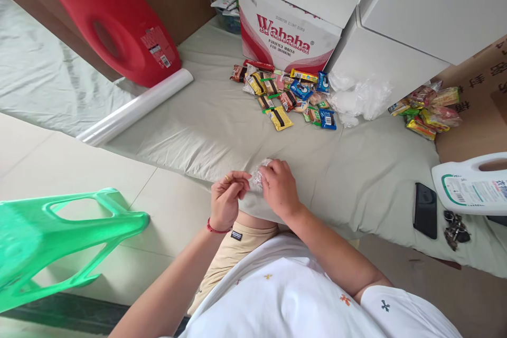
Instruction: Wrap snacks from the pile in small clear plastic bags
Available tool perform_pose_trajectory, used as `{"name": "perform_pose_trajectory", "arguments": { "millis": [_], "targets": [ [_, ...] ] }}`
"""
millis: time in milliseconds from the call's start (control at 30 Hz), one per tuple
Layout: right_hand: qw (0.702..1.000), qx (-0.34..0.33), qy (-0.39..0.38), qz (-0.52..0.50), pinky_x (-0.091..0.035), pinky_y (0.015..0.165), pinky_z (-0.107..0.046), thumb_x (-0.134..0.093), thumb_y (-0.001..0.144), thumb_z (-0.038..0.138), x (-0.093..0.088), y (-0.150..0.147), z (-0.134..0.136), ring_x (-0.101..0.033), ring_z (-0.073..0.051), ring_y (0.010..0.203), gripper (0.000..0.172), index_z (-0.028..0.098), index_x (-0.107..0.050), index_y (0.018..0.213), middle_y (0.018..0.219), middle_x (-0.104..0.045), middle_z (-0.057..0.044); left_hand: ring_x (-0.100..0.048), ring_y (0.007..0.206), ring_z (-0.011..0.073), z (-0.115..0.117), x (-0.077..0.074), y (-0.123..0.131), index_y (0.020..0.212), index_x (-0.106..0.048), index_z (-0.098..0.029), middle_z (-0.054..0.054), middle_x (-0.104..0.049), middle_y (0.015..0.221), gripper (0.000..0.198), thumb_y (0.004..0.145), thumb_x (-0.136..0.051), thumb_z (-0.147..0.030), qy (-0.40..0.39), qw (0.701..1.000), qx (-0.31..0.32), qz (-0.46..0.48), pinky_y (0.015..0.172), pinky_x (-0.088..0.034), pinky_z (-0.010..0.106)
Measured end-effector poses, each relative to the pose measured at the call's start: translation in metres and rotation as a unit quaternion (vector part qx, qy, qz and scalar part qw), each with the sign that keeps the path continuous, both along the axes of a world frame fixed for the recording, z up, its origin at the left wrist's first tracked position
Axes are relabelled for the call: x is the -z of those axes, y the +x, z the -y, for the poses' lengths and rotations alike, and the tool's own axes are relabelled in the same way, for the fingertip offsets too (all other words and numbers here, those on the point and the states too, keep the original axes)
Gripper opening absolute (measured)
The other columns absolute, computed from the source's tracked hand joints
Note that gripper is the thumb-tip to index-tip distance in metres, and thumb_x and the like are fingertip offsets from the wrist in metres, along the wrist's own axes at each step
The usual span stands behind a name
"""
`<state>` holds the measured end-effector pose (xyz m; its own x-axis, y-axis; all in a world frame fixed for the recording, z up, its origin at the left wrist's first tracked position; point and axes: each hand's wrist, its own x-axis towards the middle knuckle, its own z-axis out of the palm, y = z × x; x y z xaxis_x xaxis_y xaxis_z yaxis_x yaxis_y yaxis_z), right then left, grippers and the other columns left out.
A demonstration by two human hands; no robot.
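Observation:
My right hand [280, 187] is closed around a crumpled clear plastic bag [258, 175] at the front edge of the cloth-covered surface. My left hand [228, 198] is closed too, its thumb and fingertips pinched together at the left side of the bag. Beyond both hands lies a loose pile of small wrapped snacks [278, 118] in yellow, blue, red and brown packaging. Crumpled clear plastic bags [364, 99] are heaped to the right of that pile. How the held bag is folded inside my fingers is hidden.
A roll of plastic film [137, 107] lies left, beside a red jug [114, 26]. A Wahaha carton [289, 31] stands behind the snacks. More snacks [430, 111], a phone [425, 210], keys [456, 229] and a white bottle [471, 185] lie right. A green stool [79, 243] stands left.

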<state>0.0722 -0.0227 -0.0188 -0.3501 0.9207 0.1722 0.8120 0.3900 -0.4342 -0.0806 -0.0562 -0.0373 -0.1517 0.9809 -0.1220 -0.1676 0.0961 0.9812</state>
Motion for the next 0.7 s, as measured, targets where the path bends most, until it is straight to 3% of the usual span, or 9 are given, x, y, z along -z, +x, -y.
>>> {"name": "perform_pose_trajectory", "arguments": {
  "millis": [33,100,200,367,467,600,700],
  "targets": [
    [1.0,-0.02,0.012,0.013,-0.049,0.097,-0.044,-0.051,0.098,0.016,0.001,-0.001,0.006,-0.056,-0.029,0.106,0.027,0.022,-0.073,0.112,0.108,-0.066,-0.012,-0.051,0.059,0.0109,-0.002,-0.001,-0.001,0.093,-0.072,-0.016,0.002,-0.063,0.073,0.021,0.087,-0.056,-0.029,0.019,0.998,-0.038,-0.044,0.056,-0.044,0.025],
    [0.999,-0.047,0.021,0.016,-0.047,0.104,-0.05,-0.051,0.099,0.018,0.003,-0.001,0.016,-0.055,-0.031,0.113,0.033,0.022,-0.07,0.125,0.118,-0.066,-0.013,-0.06,0.08,0.0151,-0.009,-0.005,-0.001,0.095,-0.074,-0.019,0.005,-0.065,0.09,0.021,0.092,-0.057,-0.031,0.067,0.987,-0.052,-0.134,0.072,-0.052,0.028],
    [0.996,-0.081,0.023,-0.005,-0.047,0.11,-0.051,-0.05,0.101,0.022,0.007,0.009,0.03,-0.053,-0.032,0.125,0.043,0.022,-0.06,0.143,0.137,-0.061,-0.013,-0.062,0.106,0.0212,-0.019,-0.009,0.003,0.098,-0.076,-0.021,0.01,-0.066,0.111,0.021,0.094,-0.057,-0.029,0.139,0.96,0.017,-0.244,0.095,-0.053,0.037],
    [0.984,-0.176,0.036,0.02,-0.034,0.124,-0.057,-0.053,0.102,0.031,0.019,0.043,0.053,-0.035,-0.032,0.151,0.061,0.019,-0.037,0.16,0.163,-0.042,-0.013,-0.066,0.105,0.0215,-0.022,0.003,0.003,0.103,-0.077,-0.023,0.009,-0.073,0.11,0.03,0.096,-0.048,-0.017,0.197,0.907,0.112,-0.354,0.099,-0.051,0.041],
    [0.977,-0.215,0.012,0.01,-0.032,0.124,-0.06,-0.056,0.101,0.034,0.019,0.062,0.059,-0.029,-0.032,0.156,0.063,0.017,-0.038,0.159,0.163,-0.041,-0.014,-0.066,0.111,0.0226,-0.014,0.008,0.0,0.114,-0.075,-0.024,0.01,-0.073,0.122,0.029,0.1,-0.049,-0.026,0.212,0.873,0.133,-0.419,0.102,-0.048,0.043],
    [0.976,-0.188,-0.003,-0.109,-0.046,0.117,-0.05,-0.052,0.101,0.02,0.002,0.077,0.048,-0.043,-0.025,0.149,0.046,0.025,-0.054,0.147,0.154,-0.054,-0.01,-0.062,0.125,0.0274,0.0,0.011,0.0,0.134,-0.065,-0.026,0.012,-0.066,0.139,0.041,0.096,-0.062,-0.042,0.253,0.808,0.158,-0.508,0.115,-0.037,0.05],
    [0.981,-0.165,0.018,-0.104,-0.044,0.119,-0.052,-0.046,0.096,0.007,-0.006,0.079,0.028,-0.042,-0.024,0.149,0.06,0.031,-0.048,0.152,0.159,-0.048,-0.008,-0.061,0.127,0.026,0.004,0.014,0.005,0.139,-0.06,-0.027,0.012,-0.065,0.141,0.041,0.1,-0.057,-0.035,0.254,0.786,0.147,-0.544,0.12,-0.032,0.052]
  ]
}}
